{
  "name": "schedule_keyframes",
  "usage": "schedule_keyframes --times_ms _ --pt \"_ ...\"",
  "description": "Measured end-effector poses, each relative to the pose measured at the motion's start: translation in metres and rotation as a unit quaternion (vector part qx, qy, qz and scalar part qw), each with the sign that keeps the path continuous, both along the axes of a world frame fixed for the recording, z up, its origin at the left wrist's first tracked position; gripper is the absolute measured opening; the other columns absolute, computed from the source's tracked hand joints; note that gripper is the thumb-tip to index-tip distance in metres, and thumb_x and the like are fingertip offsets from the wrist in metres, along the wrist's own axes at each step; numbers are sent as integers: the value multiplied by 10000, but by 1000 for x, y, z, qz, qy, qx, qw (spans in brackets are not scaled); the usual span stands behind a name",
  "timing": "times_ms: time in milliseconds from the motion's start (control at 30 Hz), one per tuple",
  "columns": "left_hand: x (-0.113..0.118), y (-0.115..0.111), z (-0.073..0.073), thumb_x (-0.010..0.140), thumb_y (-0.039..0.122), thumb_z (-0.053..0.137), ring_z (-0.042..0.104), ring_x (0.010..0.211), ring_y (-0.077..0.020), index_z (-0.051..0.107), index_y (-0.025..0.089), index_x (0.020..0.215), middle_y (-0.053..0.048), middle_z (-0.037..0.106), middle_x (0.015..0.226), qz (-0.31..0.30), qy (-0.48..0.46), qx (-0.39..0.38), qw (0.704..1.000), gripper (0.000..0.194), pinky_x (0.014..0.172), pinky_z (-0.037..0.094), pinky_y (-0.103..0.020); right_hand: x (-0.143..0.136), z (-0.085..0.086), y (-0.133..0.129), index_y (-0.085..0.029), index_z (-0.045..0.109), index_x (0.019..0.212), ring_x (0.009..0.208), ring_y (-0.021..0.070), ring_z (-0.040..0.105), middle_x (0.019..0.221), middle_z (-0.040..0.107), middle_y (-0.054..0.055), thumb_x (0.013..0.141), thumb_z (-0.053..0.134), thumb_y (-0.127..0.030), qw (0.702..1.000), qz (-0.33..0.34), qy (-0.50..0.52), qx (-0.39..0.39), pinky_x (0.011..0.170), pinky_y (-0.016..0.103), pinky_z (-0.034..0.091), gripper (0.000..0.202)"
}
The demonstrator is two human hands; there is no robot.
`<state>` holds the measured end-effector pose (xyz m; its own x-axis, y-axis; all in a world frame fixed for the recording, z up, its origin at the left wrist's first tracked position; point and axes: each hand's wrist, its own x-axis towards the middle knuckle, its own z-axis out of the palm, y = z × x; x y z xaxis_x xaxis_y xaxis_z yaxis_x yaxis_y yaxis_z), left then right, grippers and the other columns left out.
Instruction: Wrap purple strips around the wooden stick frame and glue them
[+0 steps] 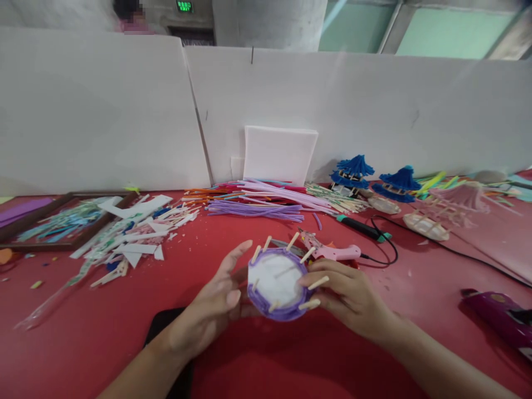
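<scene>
A small round craft piece [278,280] is held up above the red table, its white disc ringed with purple pipe cleaner. Several short wooden sticks stand up around its rim. My right hand [349,293] pinches the right side of the rim, between the sticks. At the left side, my left hand [218,299] has its index finger and thumb spread apart. Its other fingers reach behind the piece, where their contact is hidden. Just beyond lies a pink hot glue gun [332,252], and scissors [286,245] are partly covered by the piece.
Pipe cleaners [257,210] lie in bundles along the white partition [103,111]. White scraps [137,244] and a brown frame [78,238] are at left. Blue-roofed models [353,172] stand back right, near a black-handled corded tool [361,228]. A purple device [499,318] sits far right.
</scene>
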<state>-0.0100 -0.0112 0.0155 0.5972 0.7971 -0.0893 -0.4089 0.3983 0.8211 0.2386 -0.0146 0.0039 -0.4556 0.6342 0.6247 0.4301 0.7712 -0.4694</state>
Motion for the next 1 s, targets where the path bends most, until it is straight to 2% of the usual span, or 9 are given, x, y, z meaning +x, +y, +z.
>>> schedule_keyframes --times_ms 100,167,233,300,500,667,933,1000 --pt "3 5 -1 653 333 755 631 908 -215 646 260 1100 -58 644 1099 151 11 -32 988 466 785 521 -346 2 -4 1 -218 639 948 827 152 661 840 691 48 906 529 -299 998 -50 13 20 749 242 536 143" --pt "5 9 -3 621 320 789 636 780 -158 721 205 861 -30 689 908 270 37 -45 961 275 730 541 -296 3 -5 1 -220 638 949 837 156 661 856 691 49 898 540 -265 997 -71 16 36 759 249 538 120" --pt "7 12 -3 572 310 824 629 698 -121 726 181 724 -5 695 757 351 55 -49 933 222 704 548 -260 3 -5 1 -215 635 951 849 156 660 868 691 53 897 539 -244 995 -80 18 49 763 246 538 114" --pt "7 14 -3 517 304 851 637 676 -111 734 175 700 0 710 721 380 64 -51 921 253 702 550 -239 3 -5 1 -214 632 952 849 153 658 868 690 53 899 535 -237 995 -82 17 54 763 241 536 113" --pt "7 11 -4 422 257 880 644 617 -85 725 172 593 11 719 613 372 100 -56 921 246 637 518 -155 1 -6 2 -214 628 926 840 162 657 860 692 53 897 544 -256 995 -85 19 56 753 254 539 98" --pt "7 10 -8 447 228 873 626 617 -73 696 179 544 35 703 598 360 92 -19 928 208 664 516 -164 1 -7 2 -213 627 917 839 166 655 860 693 54 895 548 -257 995 -92 20 43 760 266 540 93" --pt "7 9 -15 664 359 754 633 701 -135 753 183 824 -56 740 847 291 156 -7 944 238 710 508 -256 2 -9 1 -225 645 946 841 172 665 865 691 54 891 549 -253 994 -105 12 41 761 273 545 115" --pt "8 8 -15 694 388 722 626 711 -152 747 182 867 -68 731 850 264 172 0 949 270 684 496 -266 2 -9 1 -225 655 948 851 175 669 879 692 60 897 538 -271 992 -115 -2 53 763 271 547 135"
